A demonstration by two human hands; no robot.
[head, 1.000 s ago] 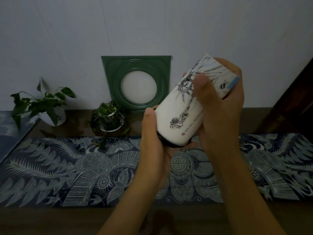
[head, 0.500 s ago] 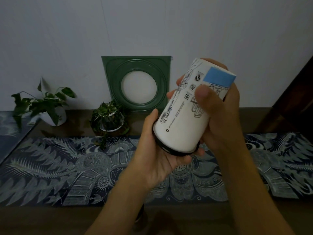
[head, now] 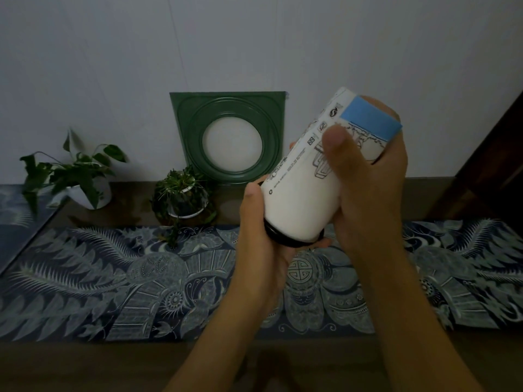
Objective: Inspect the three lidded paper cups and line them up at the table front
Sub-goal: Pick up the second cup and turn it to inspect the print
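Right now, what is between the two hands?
In the head view, the paper cup, tilted lid-down, lies between the left hand and the right hand.

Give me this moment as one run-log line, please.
phase: inspecting | paper cup: lid-down, tilted | left hand: under lid | right hand: gripping side

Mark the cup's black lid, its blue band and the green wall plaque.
black lid (head: 278, 239): head view, lower-left rim.
blue band (head: 368, 118): head view, middle of the band.
green wall plaque (head: 226, 108): head view, upper frame.
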